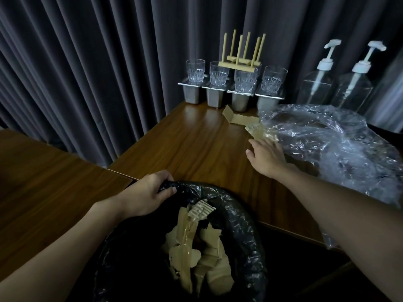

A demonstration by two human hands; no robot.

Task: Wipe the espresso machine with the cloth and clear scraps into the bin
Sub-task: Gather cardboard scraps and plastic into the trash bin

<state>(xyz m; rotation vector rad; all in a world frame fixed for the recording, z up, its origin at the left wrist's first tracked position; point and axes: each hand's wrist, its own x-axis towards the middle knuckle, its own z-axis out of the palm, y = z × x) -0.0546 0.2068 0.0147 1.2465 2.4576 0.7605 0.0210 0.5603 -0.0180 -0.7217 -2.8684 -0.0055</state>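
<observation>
Clearing cardboard off the counter

Left hand (145, 194) grips the bin (237, 216) rim at 6 o'clock — right hand (266, 158) flat on cardboard scraps (260, 132) by the plastic wrap (333, 144) at 3 o'clock.

Left hand (150, 192) gripping — right hand (266, 159) flat.

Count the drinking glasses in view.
4, in a row at the back of the table, each on a steel container: leftmost glass, second glass, third glass by the wooden rack, fourth glass nearest the pump bottles. None looks hidden.

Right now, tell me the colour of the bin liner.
The bin liner is glossy black, clearest in the head view.
</observation>
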